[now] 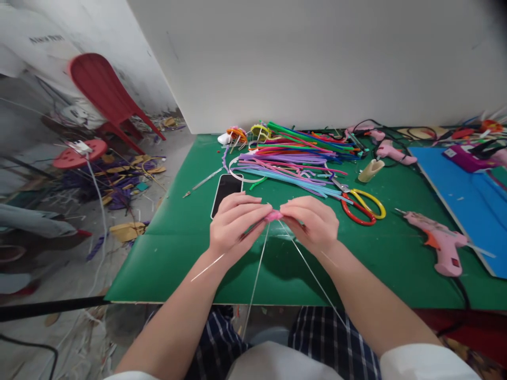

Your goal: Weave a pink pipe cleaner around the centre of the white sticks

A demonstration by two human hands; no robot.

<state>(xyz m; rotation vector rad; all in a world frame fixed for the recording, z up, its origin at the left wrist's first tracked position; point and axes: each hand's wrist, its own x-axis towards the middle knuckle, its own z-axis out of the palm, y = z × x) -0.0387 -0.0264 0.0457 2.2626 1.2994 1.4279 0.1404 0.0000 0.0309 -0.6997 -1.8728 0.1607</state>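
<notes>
Both hands meet above the near middle of the green table. My left hand and my right hand are closed, pinching a small pink fuzzy piece between their fingertips; it looks like pipe cleaner, though the fingers hide most of it. Two thin pale strands run down from the pinch toward my lap. Just behind my left hand lies a phone with a dark screen. Beyond my right hand rest scissors with one red and one yellow handle loop.
Several colourful pipe cleaners are heaped at the back. A pink glue gun with its cord lies at the right, beside a blue board. Another pink glue gun sits behind. A red chair stands at the left.
</notes>
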